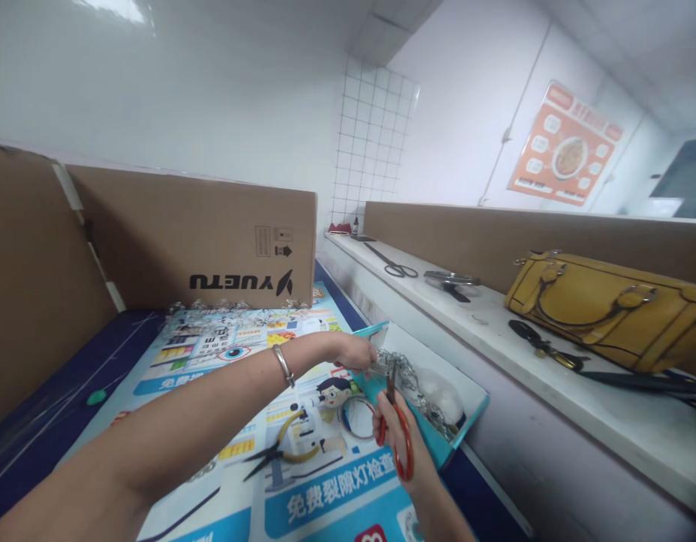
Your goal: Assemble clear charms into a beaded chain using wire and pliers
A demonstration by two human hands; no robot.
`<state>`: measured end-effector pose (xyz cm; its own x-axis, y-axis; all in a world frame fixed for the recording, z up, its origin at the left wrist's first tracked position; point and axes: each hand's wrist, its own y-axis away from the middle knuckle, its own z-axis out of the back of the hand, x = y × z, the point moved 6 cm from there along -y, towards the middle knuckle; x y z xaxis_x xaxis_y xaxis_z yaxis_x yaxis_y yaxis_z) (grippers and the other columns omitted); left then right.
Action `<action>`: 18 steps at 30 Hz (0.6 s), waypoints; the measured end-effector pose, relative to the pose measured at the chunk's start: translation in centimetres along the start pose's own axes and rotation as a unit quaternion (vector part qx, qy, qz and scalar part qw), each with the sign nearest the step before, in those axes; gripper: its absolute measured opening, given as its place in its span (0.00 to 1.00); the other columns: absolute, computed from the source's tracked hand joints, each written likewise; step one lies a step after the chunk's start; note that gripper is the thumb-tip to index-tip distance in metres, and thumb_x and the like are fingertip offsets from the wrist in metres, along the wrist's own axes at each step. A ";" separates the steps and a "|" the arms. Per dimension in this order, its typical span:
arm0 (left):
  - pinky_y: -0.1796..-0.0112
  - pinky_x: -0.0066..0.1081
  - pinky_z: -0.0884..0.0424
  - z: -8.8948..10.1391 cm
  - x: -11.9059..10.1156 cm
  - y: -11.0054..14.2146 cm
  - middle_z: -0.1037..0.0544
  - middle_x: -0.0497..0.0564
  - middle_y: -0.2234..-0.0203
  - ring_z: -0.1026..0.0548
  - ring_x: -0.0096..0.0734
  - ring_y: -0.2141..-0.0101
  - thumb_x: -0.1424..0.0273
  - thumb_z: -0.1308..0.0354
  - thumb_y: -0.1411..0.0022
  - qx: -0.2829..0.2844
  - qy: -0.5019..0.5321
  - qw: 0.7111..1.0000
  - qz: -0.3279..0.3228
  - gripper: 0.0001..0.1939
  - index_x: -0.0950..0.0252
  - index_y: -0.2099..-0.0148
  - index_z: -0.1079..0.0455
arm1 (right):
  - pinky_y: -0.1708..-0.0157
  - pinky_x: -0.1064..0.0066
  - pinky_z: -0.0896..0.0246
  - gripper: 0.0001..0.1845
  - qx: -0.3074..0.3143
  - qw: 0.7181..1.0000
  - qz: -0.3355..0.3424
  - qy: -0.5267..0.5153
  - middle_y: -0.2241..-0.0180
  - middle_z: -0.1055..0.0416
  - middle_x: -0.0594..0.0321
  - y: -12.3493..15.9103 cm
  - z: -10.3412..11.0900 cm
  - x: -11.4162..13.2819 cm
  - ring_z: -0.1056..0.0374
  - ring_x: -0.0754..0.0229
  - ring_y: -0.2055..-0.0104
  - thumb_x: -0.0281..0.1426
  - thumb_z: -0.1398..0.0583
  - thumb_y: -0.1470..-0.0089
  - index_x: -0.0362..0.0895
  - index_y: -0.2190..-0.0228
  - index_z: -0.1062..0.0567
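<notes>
at the right-hand edge of the table (127, 335), an open turquoise box (461, 380) contains silvery strands (405, 370), their bundle slanting from the left hand (355, 352) toward the box's near right corner. hands noted apart: the left pinches the strand ends at the far left corner; the right hand (419, 438) grips orange-handled scissors (390, 388), blades pointing away from the person, beside the bundle. blade contact cannot be confirmed. the left hand is nearer the ends. pliers (276, 454) lie left of the scissors on a printed sheet; cardboard (229, 233) stands beyond; a ledge (495, 354) at right bears a yellow bag (596, 301).
</notes>
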<state>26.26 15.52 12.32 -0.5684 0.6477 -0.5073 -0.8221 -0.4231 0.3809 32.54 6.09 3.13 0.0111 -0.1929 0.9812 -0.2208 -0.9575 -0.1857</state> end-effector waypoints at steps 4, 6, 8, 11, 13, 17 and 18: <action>0.83 0.24 0.48 -0.4 -0.1 -0.3 0.43 0.41 0.87 0.44 0.22 0.83 0.75 0.47 0.58 0.016 0.000 1.000 0.006 0.04 0.64 0.78 0.41 | 0.79 0.73 0.49 0.14 0.002 1.000 0.007 0.003 0.82 0.41 0.70 0.0 0.0 0.2 0.44 0.67 0.80 0.42 0.47 0.46 0.45 0.75 0.39; 0.83 0.24 0.47 -0.5 -0.3 -0.2 0.43 0.42 0.87 0.43 0.23 0.83 0.75 0.47 0.58 0.021 0.000 1.000 0.009 0.04 0.64 0.78 0.41 | 0.79 0.73 0.49 0.15 -0.003 1.000 0.009 -0.003 0.82 0.41 0.69 0.0 0.1 0.1 0.44 0.67 0.80 0.42 0.47 0.47 0.45 0.75 0.39; 0.83 0.25 0.48 -0.5 -0.6 -0.1 0.43 0.42 0.88 0.44 0.23 0.84 0.75 0.47 0.57 0.022 0.002 1.000 0.010 0.04 0.64 0.78 0.41 | 0.80 0.73 0.48 0.15 -0.014 1.000 0.008 -0.013 0.82 0.41 0.69 0.0 0.3 -0.1 0.45 0.67 0.81 0.43 0.47 0.47 0.45 0.75 0.39; 0.83 0.25 0.49 -0.5 -0.8 -0.1 0.43 0.42 0.88 0.46 0.22 0.84 0.76 0.48 0.57 0.018 0.004 1.000 0.010 0.05 0.65 0.79 0.41 | 0.82 0.74 0.50 0.15 -0.015 1.000 -0.001 -0.027 0.83 0.44 0.71 0.0 0.3 -0.2 0.48 0.68 0.83 0.44 0.46 0.48 0.45 0.75 0.40; 0.83 0.26 0.50 -0.4 -0.9 -0.3 0.42 0.42 0.88 0.46 0.22 0.85 0.77 0.48 0.58 0.016 0.006 1.000 0.011 0.05 0.65 0.80 0.41 | 0.84 0.76 0.52 0.15 -0.011 0.998 -0.017 -0.058 0.84 0.48 0.73 -0.1 0.3 -0.3 0.52 0.70 0.84 0.44 0.46 0.49 0.46 0.75 0.41; 0.83 0.26 0.50 -0.3 -1.3 -1.1 0.42 0.43 0.89 0.46 0.23 0.85 0.78 0.48 0.60 0.013 0.015 1.000 0.013 0.04 0.65 0.81 0.39 | 0.86 0.78 0.58 0.20 -0.016 0.987 -0.062 -0.146 0.84 0.56 0.76 -0.2 0.1 -0.8 0.59 0.72 0.85 0.45 0.42 0.53 0.47 0.76 0.46; 0.83 0.26 0.50 -0.2 -1.6 -1.4 0.43 0.43 0.89 0.46 0.23 0.85 0.79 0.47 0.61 0.008 0.016 1.000 0.011 0.05 0.65 0.81 0.38 | 0.87 0.79 0.59 0.21 -0.017 0.985 -0.066 -0.156 0.84 0.58 0.76 -0.2 0.0 -0.9 0.60 0.72 0.85 0.45 0.42 0.54 0.47 0.76 0.47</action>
<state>28.31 14.99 12.44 -0.5866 0.6185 -0.5229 -0.8095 -0.4262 0.4039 32.59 6.42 2.32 0.3393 -0.1295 0.9317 -0.2298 -0.9719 -0.0515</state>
